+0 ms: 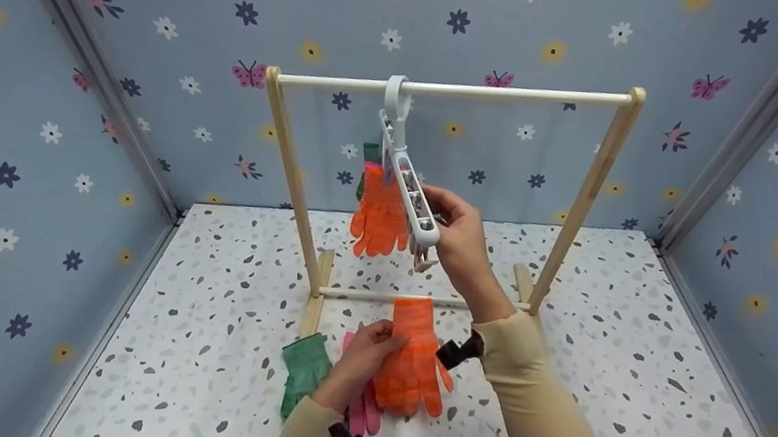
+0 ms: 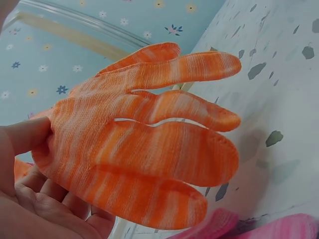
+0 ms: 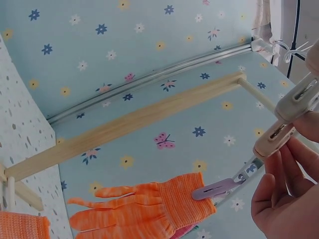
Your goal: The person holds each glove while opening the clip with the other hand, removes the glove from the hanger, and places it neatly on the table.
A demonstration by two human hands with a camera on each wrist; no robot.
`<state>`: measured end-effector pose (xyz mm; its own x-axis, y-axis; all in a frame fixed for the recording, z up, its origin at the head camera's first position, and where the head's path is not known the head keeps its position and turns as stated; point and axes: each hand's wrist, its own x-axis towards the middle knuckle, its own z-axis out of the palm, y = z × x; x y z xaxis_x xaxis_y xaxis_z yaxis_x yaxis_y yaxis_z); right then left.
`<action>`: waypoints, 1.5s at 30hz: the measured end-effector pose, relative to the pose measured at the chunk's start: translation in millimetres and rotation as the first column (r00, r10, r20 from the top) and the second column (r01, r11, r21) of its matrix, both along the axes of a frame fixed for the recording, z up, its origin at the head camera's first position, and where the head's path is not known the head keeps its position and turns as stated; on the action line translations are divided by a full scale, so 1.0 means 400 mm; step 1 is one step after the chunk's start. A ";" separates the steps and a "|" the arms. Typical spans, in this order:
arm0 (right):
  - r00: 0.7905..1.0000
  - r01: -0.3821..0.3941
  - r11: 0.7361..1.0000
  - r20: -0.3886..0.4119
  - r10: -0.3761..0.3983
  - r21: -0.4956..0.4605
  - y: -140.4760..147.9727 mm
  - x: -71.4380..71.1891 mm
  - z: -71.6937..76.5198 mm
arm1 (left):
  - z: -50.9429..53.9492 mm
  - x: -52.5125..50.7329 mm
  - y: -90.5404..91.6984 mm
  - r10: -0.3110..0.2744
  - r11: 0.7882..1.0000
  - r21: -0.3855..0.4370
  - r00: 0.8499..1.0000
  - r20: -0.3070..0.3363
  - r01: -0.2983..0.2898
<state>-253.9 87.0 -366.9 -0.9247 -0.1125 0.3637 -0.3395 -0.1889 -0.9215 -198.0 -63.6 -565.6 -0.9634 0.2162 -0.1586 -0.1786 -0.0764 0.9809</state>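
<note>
My left hand (image 1: 363, 360) pinches an orange glove (image 1: 410, 358) near its cuff, fingers hanging down; the left wrist view shows the thumb on the glove's (image 2: 144, 134) fabric. My right hand (image 1: 459, 238) is at the near end of a white clip hanger (image 1: 404, 183). In the right wrist view my right hand (image 3: 294, 184) holds a beige clip (image 3: 273, 142) between thumb and fingers, a grey clip (image 3: 297, 99) beside it. Another orange glove (image 1: 381, 210) hangs from the hanger, held by a purple clip (image 3: 215, 189), with a green glove (image 1: 370, 151) behind.
The hanger hooks over the top rod (image 1: 523, 95) of a wooden rack (image 1: 593, 191). A green glove (image 1: 305, 371) and a pink glove (image 1: 365, 410) lie on the speckled surface (image 1: 210, 345), left of and beneath the held glove. Flowered panels (image 1: 176, 74) stand around.
</note>
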 end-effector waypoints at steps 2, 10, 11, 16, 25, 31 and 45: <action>1.000 -0.002 1.000 -0.001 0.002 0.006 0.000 0.000 0.002 | -0.001 0.003 0.002 -0.001 1.000 -0.010 1.000 0.009 0.001; 1.000 0.004 1.000 0.001 -0.004 0.016 0.001 0.000 0.004 | 0.002 0.019 0.011 0.002 0.998 -0.068 0.999 0.054 0.001; 1.000 0.004 1.000 0.003 -0.004 0.013 0.001 0.000 0.003 | 0.001 0.022 0.012 0.004 0.997 -0.074 0.998 0.063 0.001; 1.000 -0.003 1.000 0.013 0.003 -0.002 -0.001 -0.002 0.001 | -0.012 0.027 0.019 0.018 0.989 -0.147 0.999 0.039 -0.012; 1.000 0.002 1.000 0.011 -0.002 0.002 0.000 -0.003 0.001 | -0.033 0.021 0.014 0.006 0.939 -0.344 1.000 -0.005 -0.007; 1.000 0.009 1.000 0.008 -0.009 0.011 0.001 -0.003 0.001 | -0.039 0.016 0.008 0.015 0.907 -0.421 1.000 -0.008 -0.017; 1.000 0.013 1.000 -0.005 -0.013 0.012 0.000 -0.004 -0.002 | -0.055 0.005 -0.015 -0.005 0.918 -0.397 0.999 -0.052 -0.016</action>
